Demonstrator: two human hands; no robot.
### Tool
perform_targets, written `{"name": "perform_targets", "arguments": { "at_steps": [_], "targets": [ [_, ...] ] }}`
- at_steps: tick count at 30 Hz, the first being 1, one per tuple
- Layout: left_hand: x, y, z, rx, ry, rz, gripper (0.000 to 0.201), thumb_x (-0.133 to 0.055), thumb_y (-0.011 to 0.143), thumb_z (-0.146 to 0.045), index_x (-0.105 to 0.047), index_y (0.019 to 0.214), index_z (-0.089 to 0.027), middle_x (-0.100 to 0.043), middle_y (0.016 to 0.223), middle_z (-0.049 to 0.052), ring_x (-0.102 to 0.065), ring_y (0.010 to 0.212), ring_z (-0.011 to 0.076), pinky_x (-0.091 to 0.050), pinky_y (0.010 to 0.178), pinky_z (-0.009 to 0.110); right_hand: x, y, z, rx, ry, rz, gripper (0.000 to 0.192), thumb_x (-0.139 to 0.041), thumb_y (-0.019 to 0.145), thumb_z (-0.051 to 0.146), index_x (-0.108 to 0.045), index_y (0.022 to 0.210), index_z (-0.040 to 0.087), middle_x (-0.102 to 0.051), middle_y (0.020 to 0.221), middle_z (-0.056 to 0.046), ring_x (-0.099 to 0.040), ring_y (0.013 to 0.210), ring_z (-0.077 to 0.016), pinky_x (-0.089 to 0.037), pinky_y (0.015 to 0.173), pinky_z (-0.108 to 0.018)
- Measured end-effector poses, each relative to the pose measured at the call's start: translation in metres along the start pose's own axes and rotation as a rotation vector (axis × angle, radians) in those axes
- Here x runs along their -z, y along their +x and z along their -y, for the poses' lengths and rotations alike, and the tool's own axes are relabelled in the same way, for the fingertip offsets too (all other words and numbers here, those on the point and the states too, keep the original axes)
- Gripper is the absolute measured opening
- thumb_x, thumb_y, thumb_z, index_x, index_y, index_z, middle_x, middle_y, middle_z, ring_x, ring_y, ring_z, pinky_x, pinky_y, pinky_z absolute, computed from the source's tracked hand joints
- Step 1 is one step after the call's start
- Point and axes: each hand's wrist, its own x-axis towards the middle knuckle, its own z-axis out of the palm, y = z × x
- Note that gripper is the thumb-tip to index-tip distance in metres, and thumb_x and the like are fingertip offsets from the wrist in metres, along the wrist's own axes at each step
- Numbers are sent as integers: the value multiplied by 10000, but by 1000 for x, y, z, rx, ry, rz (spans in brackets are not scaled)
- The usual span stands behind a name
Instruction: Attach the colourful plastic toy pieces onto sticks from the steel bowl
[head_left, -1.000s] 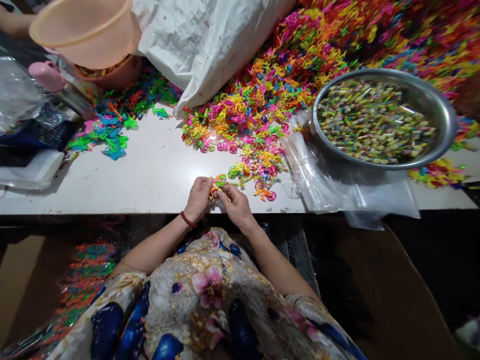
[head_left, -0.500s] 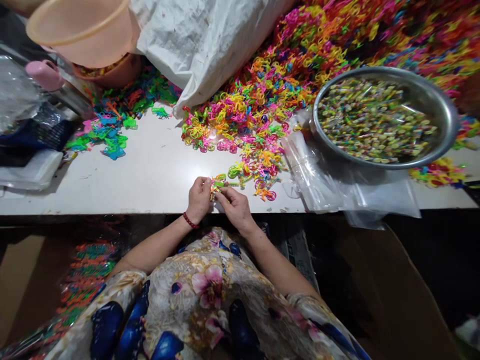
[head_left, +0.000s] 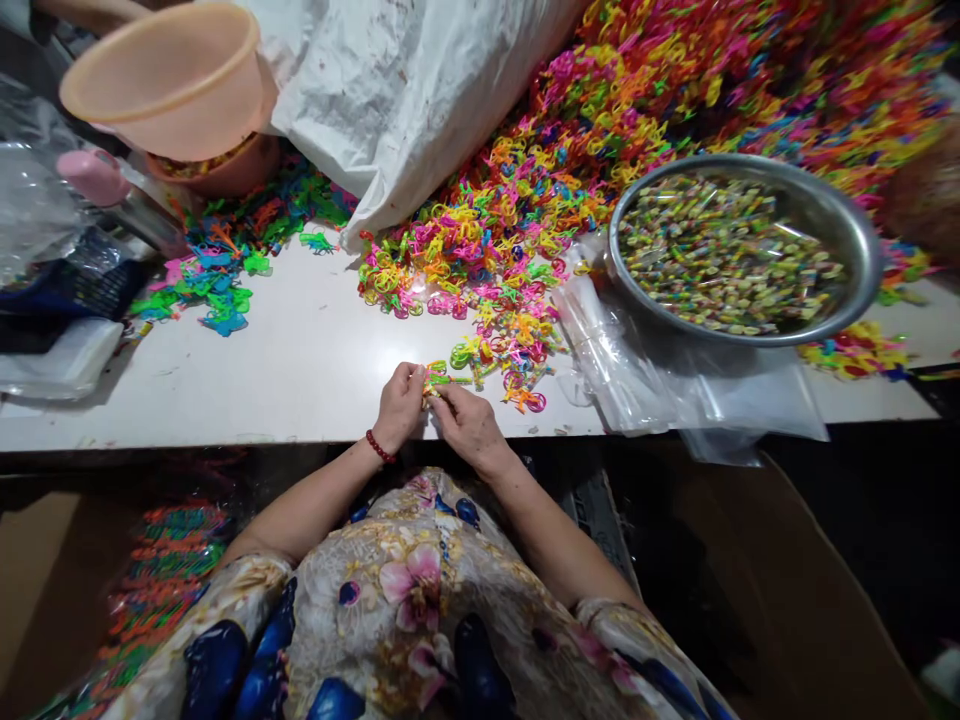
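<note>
Near the table's front edge, my left hand (head_left: 400,405) is closed around small colourful plastic toys (head_left: 436,377), green, yellow and orange. My right hand (head_left: 471,425) pinches at the same bunch from the other side, thumb and fingers together. Their exact shape is partly hidden by my fingers. Just beyond, a loose spread of bright plastic toys (head_left: 517,345) with round, wheel-like parts runs back into a large heap (head_left: 637,110).
A steel basin (head_left: 862,250) of small wrapped pieces stands at right, beside clear plastic bags (head_left: 622,365). A white sack (head_left: 405,110) lies at the back. Left are a peach tub (head_left: 165,85), a pink-topped bottle (head_left: 94,178) and blue-green plastic pieces (head_left: 221,285). Packed bags (head_left: 169,560) sit below the table.
The camera view has shifted slightly, so the table appears a little lower. Both hands stay together on the bunch of plastic toys, with only small finger movement.
</note>
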Motion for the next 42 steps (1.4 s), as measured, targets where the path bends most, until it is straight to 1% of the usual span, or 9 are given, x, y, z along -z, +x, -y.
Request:
{"name": "perform_targets", "arguments": {
  "at_steps": [6,11,15,18,23,28,34,39,42],
  "targets": [
    [-6,11,-10,-46,43,-37,268,-514,954,-313,-503,712,-196,-484,628,-36,-454,620,127,-341,615,249,3,7,1,5,-108,-33,255,-424,995,367,-615,903,227,-660,821,-70,-617,762,-202,-489,743,-314],
    [1,23,-22,-178,171,69,298,-393,1006,-358,-497,770,-210,-501,698,-7,-476,673,151,-371,661,276,12,12,-6,21,-90,-95,266,-430,1006,396,-629,995,220,-672,863,-71,-626,801,-201,-494,763,-316],
    [19,72,-33,-384,330,-126,139,-476,961,-278,-579,983,-188,-563,960,75,-534,915,201,-439,861,330,45,25,-23,67,-284,-214,286,-517,975,438,-666,973,195,-681,1004,-115,-591,985,-249,-465,919,-387],
    [33,120,-35,-469,474,-276,314,-615,873,-238,-575,1175,-160,-505,1130,134,-487,1127,273,-397,1041,430,71,48,-35,75,-458,-243,298,-529,972,418,-681,1007,163,-659,1135,-145,-530,1101,-273,-413,1005,-412],
    [35,162,-19,-409,613,-245,240,-645,829,-184,-584,1060,-176,-461,1116,117,-514,1085,265,-426,1030,452,86,97,-48,-101,-757,-74,246,-489,975,277,-682,1036,138,-660,1107,-151,-513,1077,-288,-391,972,-408],
    [38,153,-4,-328,565,-313,196,-568,807,-105,-509,981,-173,-481,1103,127,-547,1013,248,-464,952,426,83,119,-64,-215,-948,138,274,-441,965,183,-674,1086,104,-647,1127,-187,-523,1071,-293,-389,900,-393],
    [67,129,3,-134,368,-459,242,-604,764,-143,-451,936,-220,-531,812,12,-577,787,196,-478,781,344,76,122,-65,-179,-942,-20,298,-414,914,105,-634,1113,74,-600,1166,-216,-497,1065,-314,-376,892,-411],
    [74,122,22,-67,231,-507,298,-631,806,-237,-457,1047,-216,-582,807,10,-624,777,184,-477,739,309,24,153,-24,124,-929,271,343,-401,903,67,-614,1171,83,-612,1189,-205,-520,1075,-285,-415,929,-385],
    [71,122,32,-119,270,-493,296,-640,827,-302,-493,1067,-211,-639,945,61,-646,911,210,-485,821,336,-11,180,-6,170,-977,421,357,-407,904,62,-613,1197,55,-631,1171,-219,-567,1078,-284,-457,929,-384]
  ]
}}
